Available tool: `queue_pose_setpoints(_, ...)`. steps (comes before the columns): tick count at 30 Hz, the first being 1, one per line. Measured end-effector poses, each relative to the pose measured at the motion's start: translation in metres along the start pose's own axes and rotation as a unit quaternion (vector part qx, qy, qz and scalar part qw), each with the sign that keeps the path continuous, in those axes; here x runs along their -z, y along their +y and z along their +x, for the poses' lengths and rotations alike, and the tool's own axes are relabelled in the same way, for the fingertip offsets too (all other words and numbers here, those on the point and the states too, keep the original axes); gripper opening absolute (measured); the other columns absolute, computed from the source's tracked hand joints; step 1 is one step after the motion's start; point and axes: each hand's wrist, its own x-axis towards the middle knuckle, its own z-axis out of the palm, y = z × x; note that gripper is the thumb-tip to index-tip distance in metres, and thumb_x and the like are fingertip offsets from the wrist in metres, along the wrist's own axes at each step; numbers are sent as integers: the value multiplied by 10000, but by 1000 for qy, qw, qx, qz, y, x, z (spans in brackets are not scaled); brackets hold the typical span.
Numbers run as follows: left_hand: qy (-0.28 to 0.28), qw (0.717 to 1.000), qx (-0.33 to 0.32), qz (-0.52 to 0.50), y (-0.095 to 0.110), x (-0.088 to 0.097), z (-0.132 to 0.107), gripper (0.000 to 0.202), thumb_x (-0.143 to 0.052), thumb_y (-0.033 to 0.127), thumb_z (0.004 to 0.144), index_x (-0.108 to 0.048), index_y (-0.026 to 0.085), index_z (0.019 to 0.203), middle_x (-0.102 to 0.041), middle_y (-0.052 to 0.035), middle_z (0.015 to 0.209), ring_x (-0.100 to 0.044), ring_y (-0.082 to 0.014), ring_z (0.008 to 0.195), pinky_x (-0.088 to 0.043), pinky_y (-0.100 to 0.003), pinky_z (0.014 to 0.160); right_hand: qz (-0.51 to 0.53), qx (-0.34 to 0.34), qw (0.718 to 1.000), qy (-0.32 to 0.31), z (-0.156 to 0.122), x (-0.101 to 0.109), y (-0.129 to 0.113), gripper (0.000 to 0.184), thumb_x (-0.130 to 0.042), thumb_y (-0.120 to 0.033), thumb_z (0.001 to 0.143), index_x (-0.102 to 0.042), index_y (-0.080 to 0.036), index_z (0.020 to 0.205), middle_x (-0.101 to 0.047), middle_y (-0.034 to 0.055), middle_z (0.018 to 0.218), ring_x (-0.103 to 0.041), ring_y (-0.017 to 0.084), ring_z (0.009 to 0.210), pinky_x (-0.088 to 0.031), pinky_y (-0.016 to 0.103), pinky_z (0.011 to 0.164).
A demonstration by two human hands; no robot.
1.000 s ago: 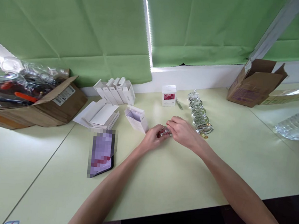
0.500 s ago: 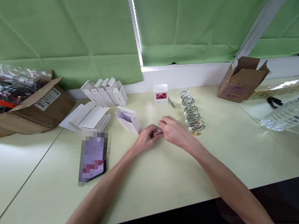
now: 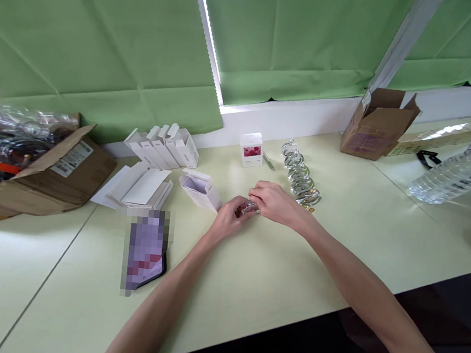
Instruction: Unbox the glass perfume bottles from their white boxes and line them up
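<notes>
A small shiny item (image 3: 249, 205), clear or silvery with red in it, lies in the curled fingers of my left hand (image 3: 230, 218), low over the table. My right hand (image 3: 276, 202) is closed in a pinch at the item's right upper side; what its fingertips grip is hidden. Just left of my hands stands an open white box (image 3: 201, 189). Behind them is a white box with a red picture (image 3: 251, 150), with a pen (image 3: 268, 161) beside it. A row of shiny silver ring-like pieces (image 3: 299, 174) runs behind my right hand, with small gold-coloured bits at its near end.
Several open white boxes (image 3: 164, 147) stand at the back left, near flat white cartons (image 3: 144, 185). A phone (image 3: 146, 254) lies left of my forearm. Cardboard boxes stand far left (image 3: 54, 177) and back right (image 3: 375, 125). A large water bottle (image 3: 454, 168) is at right.
The view has shifted slightly. My right hand stays pinched at the shiny item with hardly any movement, and my left hand keeps its hold.
</notes>
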Motion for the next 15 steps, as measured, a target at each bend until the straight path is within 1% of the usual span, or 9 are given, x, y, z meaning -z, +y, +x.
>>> queue_pose_setpoints(2, -3, 1000, 2, -3, 1, 0, 0, 343, -602, 485, 860, -458, 196, 743, -470, 31, 697, -404, -117, 622, -318, -259, 579, 14, -7, 1000, -2, 0, 1, -1, 300, -451, -98, 980, -651, -138, 760, -535, 32, 802, -485, 126, 689, -357, 258, 666)
queue_pose_setpoints(3, -3, 1000, 3, -4, 1, 0, 0, 341, -598, 483, 862, -458, 196, 742, -467, 32, 696, -401, -116, 621, -315, -259, 577, 4, -4, 1000, -2, -1, 1, -2, 295, -451, -93, 977, -654, -136, 768, -539, 38, 807, -490, 131, 700, -359, 259, 669)
queue_pose_setpoints(6, -1, 1000, 4, -4, 2, 0, -1, 326, -586, 475, 869, -470, 194, 750, -474, 29, 702, -403, -118, 625, -315, -259, 576, -67, 13, 998, 0, -2, 0, -6, 239, -465, -25, 928, -671, -120, 851, -579, 83, 868, -524, 176, 816, -369, 277, 698)
queue_pose_setpoints(8, 0, 1000, 4, -3, 2, 0, -1, 314, -586, 469, 868, -483, 192, 761, -490, 24, 713, -410, -119, 628, -320, -259, 577, -93, 18, 996, -1, -2, -1, -6, 231, -472, 2, 901, -674, -109, 884, -593, 105, 896, -532, 198, 874, -370, 287, 713)
queue_pose_setpoints(10, -1, 1000, 3, 1, 2, -1, -1, 324, -593, 477, 865, -481, 192, 759, -496, 24, 717, -409, -118, 624, -319, -259, 574, -71, 13, 997, -9, -1, -3, -3, 233, -467, -31, 922, -675, -113, 858, -585, 92, 873, -530, 183, 827, -367, 285, 701)
queue_pose_setpoints(13, -4, 1000, 3, 7, 0, -1, 0, 330, -598, 482, 864, -480, 193, 758, -501, 26, 720, -412, -118, 624, -314, -259, 572, 7, -5, 1000, -5, 0, -2, 2, 299, -433, -89, 967, -662, -138, 780, -541, 42, 797, -502, 144, 734, -362, 273, 691)
queue_pose_setpoints(15, -6, 1000, 4, 5, -1, -1, 0, 319, -602, 480, 866, -497, 192, 776, -510, 24, 730, -424, -121, 634, -317, -259, 576, 27, -7, 999, 21, 0, 5, -1, 312, -418, -85, 970, -647, -143, 766, -521, 29, 787, -487, 138, 730, -356, 275, 700)
